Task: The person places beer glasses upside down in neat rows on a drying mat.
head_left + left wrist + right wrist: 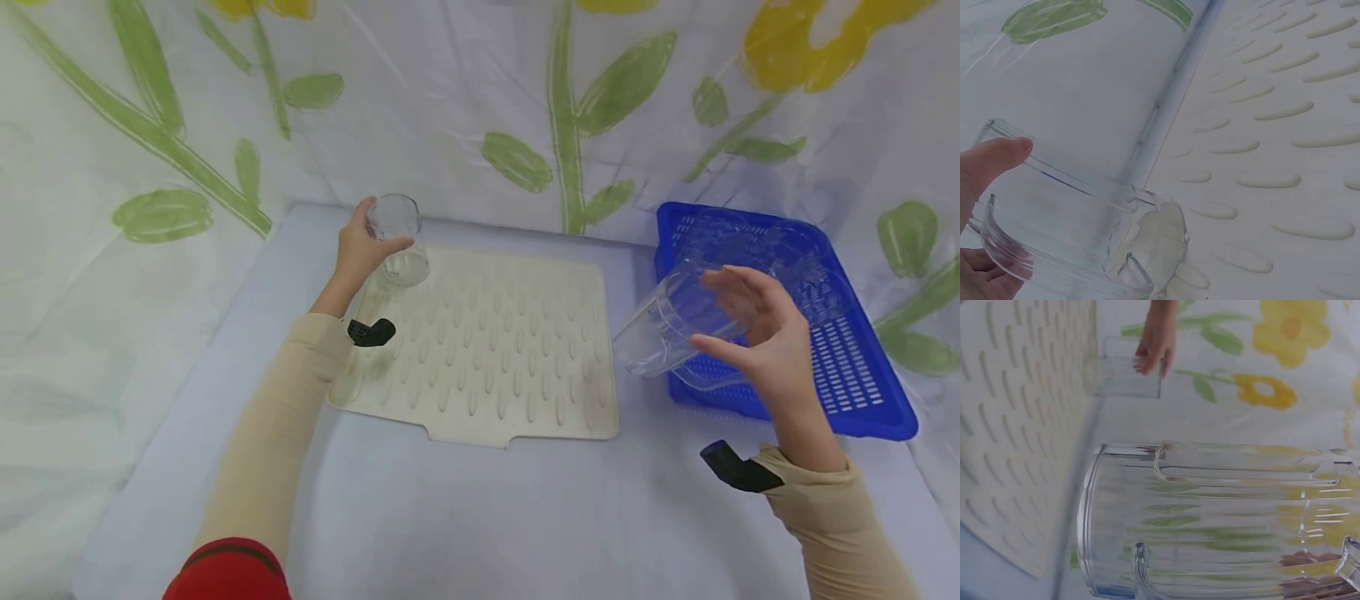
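Below, in descending size: pale-covered counter [450,517]; on it, cream mat [487,333] with raised oval ribs; to the mat's right, blue perforated basket [847,379] holding clear glassware [742,237]; tilted in the air, partly overlapping the basket in the head view, clear handled pitcher [652,333]; around this pitcher, right hand [780,354] with thumb and fingers curved against its sides; at the mat's far left corner, left hand [360,250] with thumb and fingers pinching a clear glass [396,218], base towards the mat.
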The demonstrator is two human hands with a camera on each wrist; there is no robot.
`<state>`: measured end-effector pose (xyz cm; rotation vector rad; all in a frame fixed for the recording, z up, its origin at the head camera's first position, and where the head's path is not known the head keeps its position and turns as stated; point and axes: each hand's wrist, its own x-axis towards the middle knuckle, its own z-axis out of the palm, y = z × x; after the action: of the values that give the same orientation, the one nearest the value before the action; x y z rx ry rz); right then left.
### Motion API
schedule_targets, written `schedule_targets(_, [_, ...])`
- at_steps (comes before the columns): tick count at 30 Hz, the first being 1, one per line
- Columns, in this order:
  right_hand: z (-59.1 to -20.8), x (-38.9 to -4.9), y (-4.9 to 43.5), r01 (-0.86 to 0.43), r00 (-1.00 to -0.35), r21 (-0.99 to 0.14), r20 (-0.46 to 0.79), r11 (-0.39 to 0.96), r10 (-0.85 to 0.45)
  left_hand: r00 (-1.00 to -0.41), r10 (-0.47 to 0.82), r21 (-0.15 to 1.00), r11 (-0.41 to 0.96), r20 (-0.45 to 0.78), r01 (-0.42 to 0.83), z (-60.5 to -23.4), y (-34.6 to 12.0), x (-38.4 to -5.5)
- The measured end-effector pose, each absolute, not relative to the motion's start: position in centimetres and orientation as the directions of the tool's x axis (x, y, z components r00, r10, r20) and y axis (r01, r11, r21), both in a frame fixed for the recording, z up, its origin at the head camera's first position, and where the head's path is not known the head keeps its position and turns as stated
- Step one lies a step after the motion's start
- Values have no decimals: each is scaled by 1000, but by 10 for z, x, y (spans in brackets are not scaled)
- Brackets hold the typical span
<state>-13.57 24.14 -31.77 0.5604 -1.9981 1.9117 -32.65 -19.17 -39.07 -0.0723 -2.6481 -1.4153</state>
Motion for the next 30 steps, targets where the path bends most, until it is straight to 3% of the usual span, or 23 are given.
schedule_targets(12, [-341,-139,209,-499,-861,-866,495,6,-114,-982,-33,812,568,186,135,-393,-190,-324])
schedule_targets(24, [-355,-151,185,-549,-826,-835,546,-21,-141,-941,-66,781,579,331,234,-402,-188,-325])
schedule_targets(30, [-358,-156,174,-554,-821,-832,551,-26,-152,-946,-63,785,578,318,225,-401,-187,-325])
